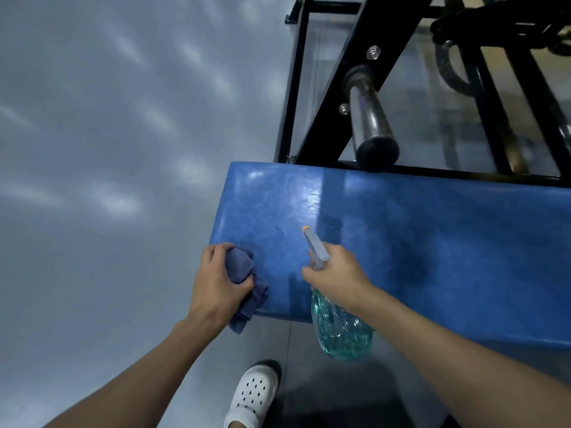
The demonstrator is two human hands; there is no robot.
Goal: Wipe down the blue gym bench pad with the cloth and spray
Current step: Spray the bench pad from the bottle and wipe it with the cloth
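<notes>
The blue bench pad runs from the centre to the right edge, with a wet sheen near its far middle. My left hand grips a bunched blue cloth at the pad's near left corner, and part of the cloth hangs over the edge. My right hand holds a clear spray bottle of teal liquid by its neck. The grey nozzle with an orange tip points away from me over the pad.
A black steel frame with a chrome bar sleeve rises just behind the pad. Glossy grey floor lies to the left. My foot in a white perforated clog stands below the pad's near edge.
</notes>
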